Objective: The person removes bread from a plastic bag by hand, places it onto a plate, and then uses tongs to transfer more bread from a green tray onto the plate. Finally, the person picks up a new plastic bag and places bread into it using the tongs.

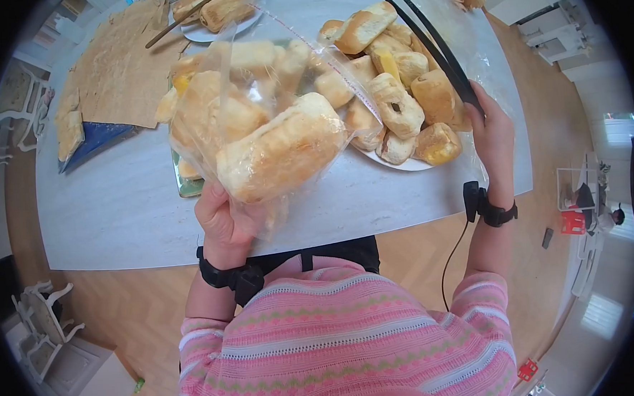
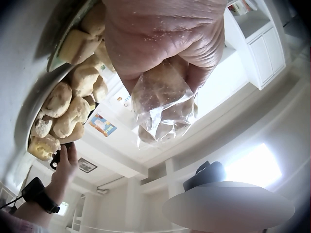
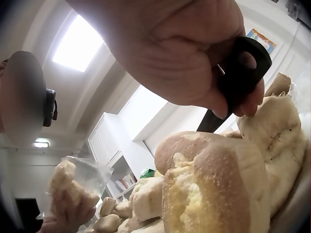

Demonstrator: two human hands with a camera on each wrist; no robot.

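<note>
My left hand (image 1: 225, 217) grips the bottom of a clear plastic bag (image 1: 360, 99) with a golden bread loaf (image 1: 282, 149) inside, raised above the table. In the left wrist view, fingers and thumb curl round the crinkled bag (image 2: 165, 109). At the right, my right hand (image 1: 492, 128) holds black tongs (image 1: 442, 48) by their handle end, the two arms slightly apart with nothing between the tips. The tongs reach over a white plate (image 1: 410, 166) heaped with bread rolls (image 1: 396, 108), some with yellow filling. The right wrist view shows a sugared roll (image 3: 218, 189) just below that hand.
A green-edged tray (image 1: 186, 187) of bread stands partly hidden behind the bag. Brown paper (image 1: 120, 72) and a blue item (image 1: 95, 141) lie at the left. Farther back, a white plate (image 1: 205, 37) carries bread and brown tongs (image 1: 186, 18). Clear plastic (image 1: 476, 25) spreads behind the right plate.
</note>
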